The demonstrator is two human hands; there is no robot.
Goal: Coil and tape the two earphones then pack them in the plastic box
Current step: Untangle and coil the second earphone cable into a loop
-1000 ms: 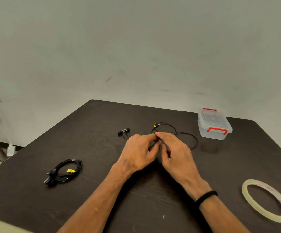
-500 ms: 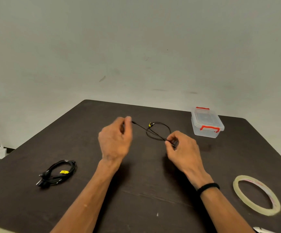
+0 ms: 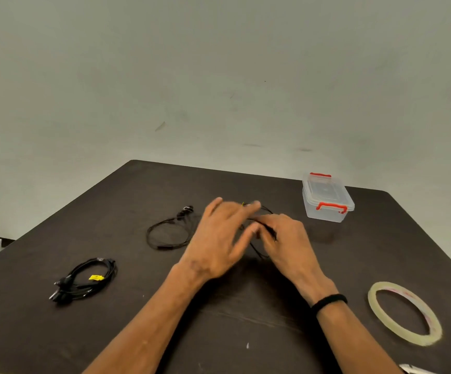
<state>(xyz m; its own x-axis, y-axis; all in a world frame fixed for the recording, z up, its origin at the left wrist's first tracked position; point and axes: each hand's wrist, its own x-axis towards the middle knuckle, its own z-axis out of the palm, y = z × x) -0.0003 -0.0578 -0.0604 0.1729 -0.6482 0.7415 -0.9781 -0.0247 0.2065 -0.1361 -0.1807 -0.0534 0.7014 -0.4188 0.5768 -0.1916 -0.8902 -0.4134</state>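
While the lidded box [image 3: 326, 198] sits shut at the far right of the desk [image 3: 57, 333], the right hand [image 3: 289, 238] pinches an earphone cord [image 3: 256, 249] mid-desk, left hand [image 3: 219, 238] spread wide, blurred.

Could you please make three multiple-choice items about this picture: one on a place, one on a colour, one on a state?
1. Where on the table is the tape roll?
A. near right
B. far left
C. centre

2. What colour are the plastic box latches?
A. blue
B. red
C. green

3. What state is the box lid in?
A. off
B. leaning open
C. closed

Answers: 1 A, it lies beside the right forearm; 2 B, both clips are red; 3 C, the lid sits flat on the box.
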